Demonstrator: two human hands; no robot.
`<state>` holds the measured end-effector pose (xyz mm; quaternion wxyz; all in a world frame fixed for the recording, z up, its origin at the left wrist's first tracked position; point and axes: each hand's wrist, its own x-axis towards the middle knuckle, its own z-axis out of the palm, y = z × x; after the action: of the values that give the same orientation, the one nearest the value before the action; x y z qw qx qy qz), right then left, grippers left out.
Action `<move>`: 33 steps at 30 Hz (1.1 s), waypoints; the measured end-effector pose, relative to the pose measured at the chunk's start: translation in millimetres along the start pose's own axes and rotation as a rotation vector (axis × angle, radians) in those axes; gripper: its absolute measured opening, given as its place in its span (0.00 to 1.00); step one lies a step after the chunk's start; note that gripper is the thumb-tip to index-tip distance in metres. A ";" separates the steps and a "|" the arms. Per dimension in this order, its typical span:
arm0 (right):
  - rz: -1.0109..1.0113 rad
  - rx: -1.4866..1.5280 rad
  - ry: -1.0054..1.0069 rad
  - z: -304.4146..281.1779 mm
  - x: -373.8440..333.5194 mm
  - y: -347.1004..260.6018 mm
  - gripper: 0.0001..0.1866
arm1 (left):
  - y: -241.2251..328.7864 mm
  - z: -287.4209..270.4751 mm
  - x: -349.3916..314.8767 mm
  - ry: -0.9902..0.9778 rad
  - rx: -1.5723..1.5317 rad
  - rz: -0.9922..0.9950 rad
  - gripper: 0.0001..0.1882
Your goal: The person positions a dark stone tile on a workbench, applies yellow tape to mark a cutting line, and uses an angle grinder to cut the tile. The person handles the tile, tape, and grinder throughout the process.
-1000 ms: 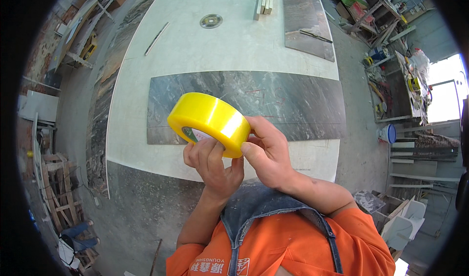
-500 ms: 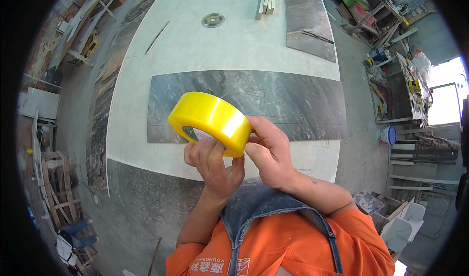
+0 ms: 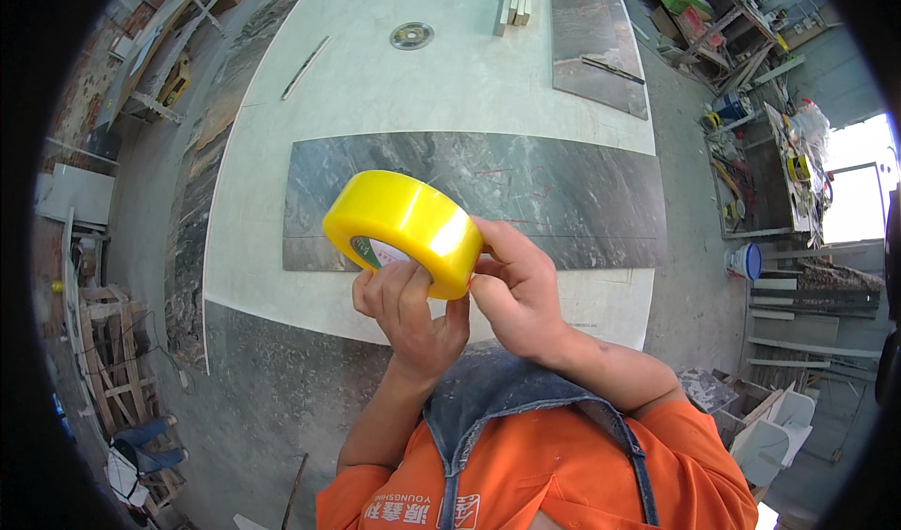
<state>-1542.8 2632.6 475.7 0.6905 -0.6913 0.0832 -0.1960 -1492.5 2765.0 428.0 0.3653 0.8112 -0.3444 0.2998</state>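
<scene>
A large roll of yellow packing tape (image 3: 404,213) is held up in front of me, tilted, above a grey veined stone slab (image 3: 572,187). My left hand (image 3: 409,319) grips its lower rim, fingers curled into the cardboard core and thumb underneath. At the roll's right edge, my right hand (image 3: 514,291) has its thumb and bent fingers closed against the tape. Whether a loose tape end sits between those fingertips is too small to tell.
The slab lies on a pale worktable (image 3: 253,183). Farther off are a round cutting disc (image 3: 412,36), a thin rod (image 3: 306,67), stacked strips (image 3: 514,0) and another dark slab (image 3: 601,46) with a tool on it. A blue bucket (image 3: 748,261) stands right.
The hands and roll keep nearly the same pose. My right thumb has shifted slightly at the tape's edge, and the view has moved a little.
</scene>
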 end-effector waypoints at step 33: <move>0.319 -0.047 -0.067 -23.0 4.1 -53.0 0.06 | -21.1 -2.7 10.6 0.096 0.199 0.173 0.22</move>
<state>-1556.2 2611.5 527.9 0.6990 -0.6913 0.1732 -0.0588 -1470.5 2774.0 429.2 0.2720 0.7955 -0.3637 0.4011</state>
